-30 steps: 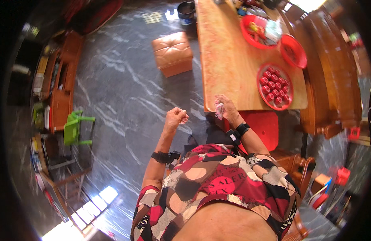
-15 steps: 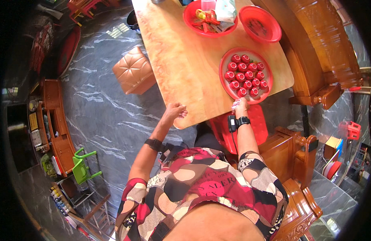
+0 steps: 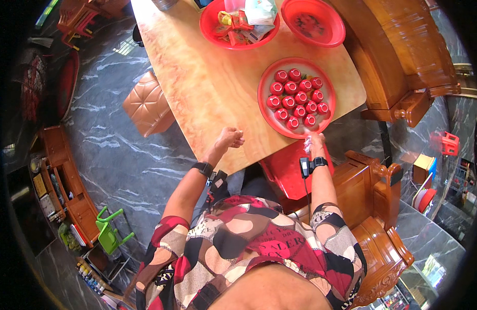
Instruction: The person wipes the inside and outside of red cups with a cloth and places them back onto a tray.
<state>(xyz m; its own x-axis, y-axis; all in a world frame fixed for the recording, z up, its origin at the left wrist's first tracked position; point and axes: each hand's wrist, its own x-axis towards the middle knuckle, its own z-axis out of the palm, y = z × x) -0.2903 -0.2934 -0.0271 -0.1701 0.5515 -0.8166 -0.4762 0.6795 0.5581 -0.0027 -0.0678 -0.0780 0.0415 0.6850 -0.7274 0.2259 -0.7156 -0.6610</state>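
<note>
Many small red cups (image 3: 300,97) stand upside down on a round red-rimmed tray (image 3: 265,85) with a pale middle. The tray rests near the close right corner of the wooden table (image 3: 218,93). At the tray's near rim is my right hand (image 3: 317,139), closed on a crumpled white and pink cloth (image 3: 308,144); whether its fingertips touch the rim is hard to tell. My left hand (image 3: 229,138) hovers over the table's near edge, left of the tray. Its fingers are curled in, and whatever may lie within them is hidden.
Farther back stand a red basin (image 3: 238,45) of wrapped packets and a red bowl (image 3: 334,33) with a little inside. A red plastic stool (image 3: 295,173) is below the near edge. Wooden seating (image 3: 404,67) lines the right; a tan padded stool (image 3: 145,106) stands left.
The view has shifted, so table and tray appear farther left. My left hand has moved up, over the tabletop. My right hand stays by the tray's near rim with the cloth.
</note>
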